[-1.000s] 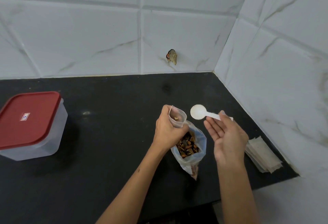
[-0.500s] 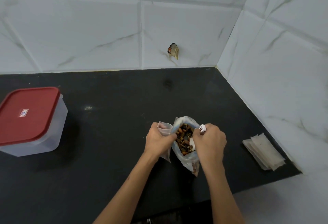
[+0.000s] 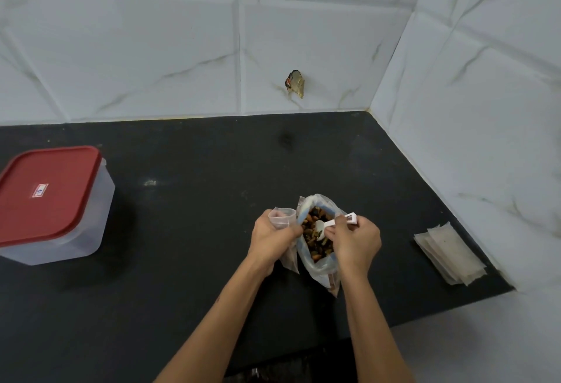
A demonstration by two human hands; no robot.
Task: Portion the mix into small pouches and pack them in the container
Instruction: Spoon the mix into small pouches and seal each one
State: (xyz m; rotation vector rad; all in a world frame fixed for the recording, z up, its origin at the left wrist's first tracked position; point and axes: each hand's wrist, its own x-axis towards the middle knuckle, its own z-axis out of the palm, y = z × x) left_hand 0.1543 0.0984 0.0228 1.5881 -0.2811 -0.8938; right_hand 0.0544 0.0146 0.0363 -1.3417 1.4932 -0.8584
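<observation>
Black counter, white marble-look tiled walls at back and right. Left hand grips small pouch; right hand pinches white scoop inside mix bag, mid-counter. Red-lidded container at left edge, lid on. Spare pouches along right edge.

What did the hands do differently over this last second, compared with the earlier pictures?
The right hand brought the white spoon down from above into the bag of mix, bowl now among the pieces. The left hand still grips the small pouch. The red-lidded container and the stack of pouches stayed put.
</observation>
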